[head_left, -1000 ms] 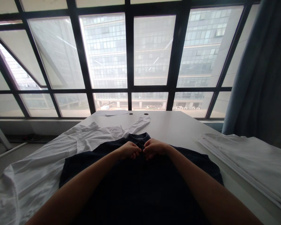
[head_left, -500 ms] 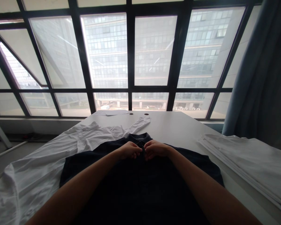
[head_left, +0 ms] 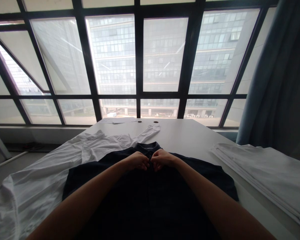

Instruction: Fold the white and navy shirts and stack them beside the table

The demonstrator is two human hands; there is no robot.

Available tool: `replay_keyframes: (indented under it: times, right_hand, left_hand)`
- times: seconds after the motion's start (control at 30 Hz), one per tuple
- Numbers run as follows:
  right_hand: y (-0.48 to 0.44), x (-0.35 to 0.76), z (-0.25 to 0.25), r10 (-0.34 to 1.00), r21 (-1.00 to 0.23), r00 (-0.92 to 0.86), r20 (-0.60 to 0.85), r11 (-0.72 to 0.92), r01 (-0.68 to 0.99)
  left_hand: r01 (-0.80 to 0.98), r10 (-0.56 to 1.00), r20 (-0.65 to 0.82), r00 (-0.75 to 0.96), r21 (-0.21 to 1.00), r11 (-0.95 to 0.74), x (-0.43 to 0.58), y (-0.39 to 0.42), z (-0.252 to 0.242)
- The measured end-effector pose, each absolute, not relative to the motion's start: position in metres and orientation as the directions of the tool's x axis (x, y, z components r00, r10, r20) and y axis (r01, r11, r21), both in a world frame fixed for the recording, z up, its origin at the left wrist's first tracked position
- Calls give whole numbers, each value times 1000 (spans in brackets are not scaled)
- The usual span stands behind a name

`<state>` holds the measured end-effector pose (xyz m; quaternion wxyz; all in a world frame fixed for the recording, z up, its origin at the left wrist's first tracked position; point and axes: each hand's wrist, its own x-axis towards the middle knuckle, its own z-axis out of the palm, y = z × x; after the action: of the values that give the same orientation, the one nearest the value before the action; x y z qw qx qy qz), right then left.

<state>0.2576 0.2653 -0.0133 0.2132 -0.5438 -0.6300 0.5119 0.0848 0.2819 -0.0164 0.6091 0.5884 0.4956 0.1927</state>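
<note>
A dark navy shirt point(head_left: 145, 206) lies spread on the white table, its collar point(head_left: 148, 146) toward the window. Just below the collar, at the front opening, my left hand point(head_left: 139, 160) pinches the fabric with curled fingers. Close beside it on the right, my right hand point(head_left: 161, 159) is closed on the other side of the same opening. Only a narrow gap separates the fingertips. Any button between them is too dark and small to make out.
A rumpled white garment point(head_left: 47, 176) lies left of the shirt, partly under it. On the right rests a folded stack of white cloth point(head_left: 270, 170). Papers point(head_left: 117, 120) and two dark round pieces point(head_left: 156, 122) sit at the table's point(head_left: 187, 136) far end, by the windows.
Both hands stay at the shirt's front below the collar. My right hand has shifted slightly left and its fingers have curled in more. The shirt lies as before.
</note>
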Motion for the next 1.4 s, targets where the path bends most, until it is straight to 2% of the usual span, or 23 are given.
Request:
replay_keyframes:
  times: [0.13,0.4,0.7,0.97,1.17,1.4]
  right_hand:
    - [266,256,-14,911,-862,-303,-279,-99,497]
    - [266,252,-13,923,-844,-297,-244,-52,534]
    - [269,260,-16,908,-887,-312,-279,-119,446]
    - [270,253,-13,912,-814,-253,-323,-132,565]
    - [270,250,-13,895,-811,-220,-387,-217,543]
    - [268,248,-14,908,-836,-192,-373,-239,493]
  left_hand:
    - [324,829,-401,391,903,283,88,282,-16]
    - [383,879,-333,341,903,194,91,278,-18]
    - [383,872,-227,434,922,49,88,284,-27]
    - [395,879,-207,430,918,22,88,284,-28]
    - [399,885,-204,418,917,23,89,281,-27]
    - [374,885,-213,415,926,47,89,281,-25]
